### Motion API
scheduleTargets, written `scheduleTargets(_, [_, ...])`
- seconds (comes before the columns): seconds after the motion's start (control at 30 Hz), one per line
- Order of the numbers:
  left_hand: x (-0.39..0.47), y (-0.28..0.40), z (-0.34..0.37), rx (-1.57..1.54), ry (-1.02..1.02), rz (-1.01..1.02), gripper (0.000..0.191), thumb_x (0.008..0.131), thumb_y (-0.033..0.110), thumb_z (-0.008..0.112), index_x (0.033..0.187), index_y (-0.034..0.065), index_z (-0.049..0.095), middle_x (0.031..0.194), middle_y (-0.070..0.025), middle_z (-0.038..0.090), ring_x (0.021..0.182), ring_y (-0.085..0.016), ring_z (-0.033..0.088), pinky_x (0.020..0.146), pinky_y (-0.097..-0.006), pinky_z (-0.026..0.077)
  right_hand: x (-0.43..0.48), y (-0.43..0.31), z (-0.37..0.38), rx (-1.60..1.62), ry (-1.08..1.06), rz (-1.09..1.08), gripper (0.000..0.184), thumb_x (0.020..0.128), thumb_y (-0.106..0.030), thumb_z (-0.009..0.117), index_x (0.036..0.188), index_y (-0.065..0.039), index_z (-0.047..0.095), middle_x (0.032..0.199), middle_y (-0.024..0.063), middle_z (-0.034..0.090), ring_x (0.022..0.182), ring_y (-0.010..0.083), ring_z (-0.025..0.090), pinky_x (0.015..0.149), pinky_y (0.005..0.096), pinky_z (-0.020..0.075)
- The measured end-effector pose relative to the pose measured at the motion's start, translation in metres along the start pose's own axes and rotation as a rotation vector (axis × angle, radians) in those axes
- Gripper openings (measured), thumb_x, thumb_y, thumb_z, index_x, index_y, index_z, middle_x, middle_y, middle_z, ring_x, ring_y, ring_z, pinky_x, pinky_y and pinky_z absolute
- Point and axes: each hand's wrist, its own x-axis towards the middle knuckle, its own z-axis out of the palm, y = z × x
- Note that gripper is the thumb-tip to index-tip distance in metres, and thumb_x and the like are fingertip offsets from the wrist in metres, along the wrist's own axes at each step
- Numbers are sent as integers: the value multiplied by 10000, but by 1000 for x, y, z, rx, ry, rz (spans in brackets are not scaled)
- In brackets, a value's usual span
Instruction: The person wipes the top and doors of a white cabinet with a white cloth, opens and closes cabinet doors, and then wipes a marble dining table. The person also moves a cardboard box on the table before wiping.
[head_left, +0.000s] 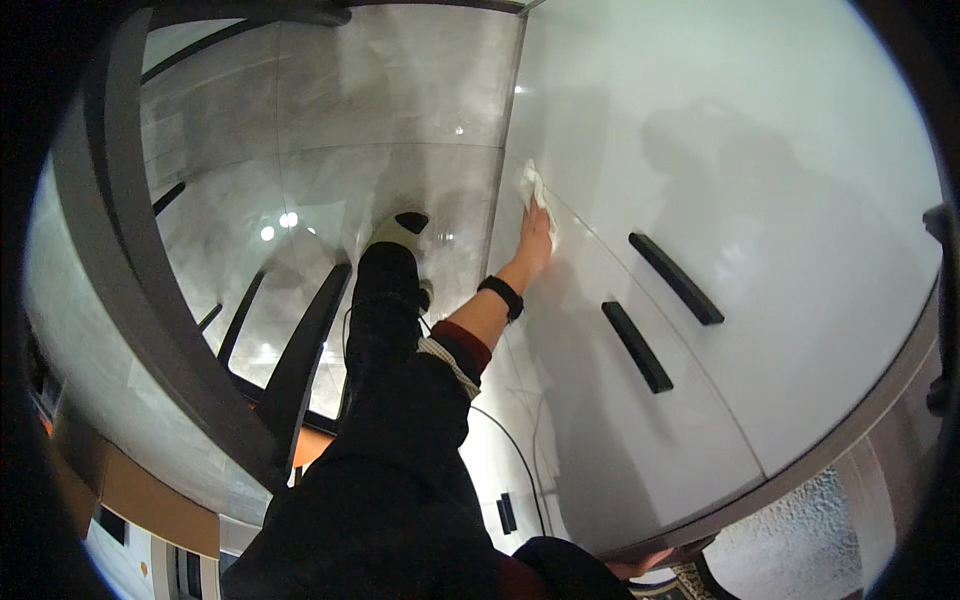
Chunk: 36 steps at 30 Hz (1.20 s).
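My left hand (535, 236), with a black band on its wrist, presses a white cloth (534, 180) against a glossy white cabinet front (585, 315). The cloth sits near the front's lower edge, beside a thin seam between two panels. Two black bar handles, one (676, 279) above the seam and the other (637, 347) below it, stick out nearby. At the bottom edge of the view, my right hand (643, 564) is partly seen by the countertop edge (795, 457); its fingers are mostly hidden.
Grey floor tiles (315, 97) reflect lights. My leg and shoe (394, 232) stand beside the cabinet. Left is a dark-edged table (157, 300) with dark legs (307, 367) beneath. A thin black cable (517, 442) hangs near my body. A cardboard box (154, 499) shows at lower left.
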Motion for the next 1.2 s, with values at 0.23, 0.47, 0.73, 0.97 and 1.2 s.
scheduleTargets(0.23, [-92, -72, 33, 441, -30, 140, 627, 1033, 335, 224, 1510, -19, 22, 1556, -281, 80, 1442, -410, 89, 1185, -405, 125, 2, -39, -24, -66, -15, -79, 1083, 702, -284, 632, 1507, 18, -26, 1516, 364, 52, 1405, 504, 146, 1118, 594, 188])
scheduleTargets(0.47, [-211, 1, 32, 122, -190, -113, 648, 1022, 318, 254, 1504, -26, -10, 1539, -323, 65, 1435, -442, 82, 1182, -412, 143, 5, -59, -2, 12, 204, -45, 861, 869, -376, 552, 1491, 51, 138, 1528, 310, 151, 1405, 466, 186, 1140, 563, 138])
scheduleTargets(0.73, [-338, 83, 31, -172, -276, -281, 648, 1028, 405, 304, 1526, 48, 93, 1499, -155, 309, 1311, -259, 374, 1067, -344, 329, -1, -54, 8, -6, 296, -21, 907, 784, -328, 615, 1505, 10, 182, 1572, 223, 154, 1434, 401, 149, 1102, 536, 124])
scheduleTargets(0.97, [-403, 158, -48, -803, -673, -440, 598, 1021, 480, 281, 1393, 41, 445, 1250, -131, 596, 1071, -266, 601, 924, -374, 479, -2, -59, 14, 51, 389, 17, 886, 774, -327, 627, 1507, -48, 215, 1577, 177, 166, 1434, 375, 159, 1068, 580, 162])
scheduleTargets(1.2, [-509, 249, -117, -934, -942, -222, 642, 1011, 496, 334, 1436, 17, 375, 1397, -148, 501, 1251, -281, 521, 1059, -412, 408, -4, -55, 15, 122, 391, 16, 853, 794, -369, 617, 1498, -69, 239, 1566, 168, 189, 1427, 368, 172, 1059, 600, 193])
